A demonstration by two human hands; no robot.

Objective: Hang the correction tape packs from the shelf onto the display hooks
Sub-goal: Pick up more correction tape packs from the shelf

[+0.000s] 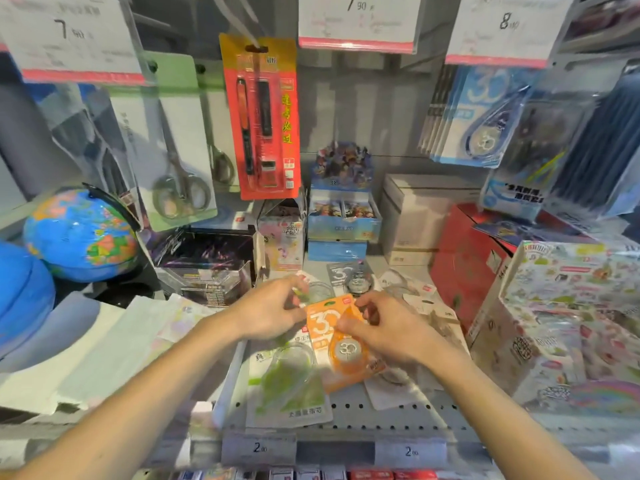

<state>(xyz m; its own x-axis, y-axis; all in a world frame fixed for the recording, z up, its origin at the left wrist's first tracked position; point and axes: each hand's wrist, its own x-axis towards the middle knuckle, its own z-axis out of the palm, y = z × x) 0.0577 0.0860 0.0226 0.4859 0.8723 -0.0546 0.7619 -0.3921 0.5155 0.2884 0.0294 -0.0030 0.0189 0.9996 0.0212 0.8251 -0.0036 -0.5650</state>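
Observation:
An orange correction tape pack point(341, 355) is held just above the shelf between both hands. My left hand point(270, 311) pinches its upper left corner and seems to hold a green-tinted pack point(304, 292) as well. My right hand point(381, 327) grips the orange pack's upper right side. A green correction tape pack point(291, 382) lies flat on the shelf beneath. More packs, grey point(349, 277) and white point(394, 386), lie scattered behind and to the right. Blue correction tape packs point(481, 116) hang on a hook at the upper right.
A red pen pack point(263, 119) and scissors packs point(176, 143) hang at upper left. Globes point(79, 233) stand left. Card boxes point(343, 209), a white box point(415, 220), a red box point(467, 261) and a sticker box point(568, 317) crowd the shelf. The perforated shelf edge point(381, 407) carries price tags.

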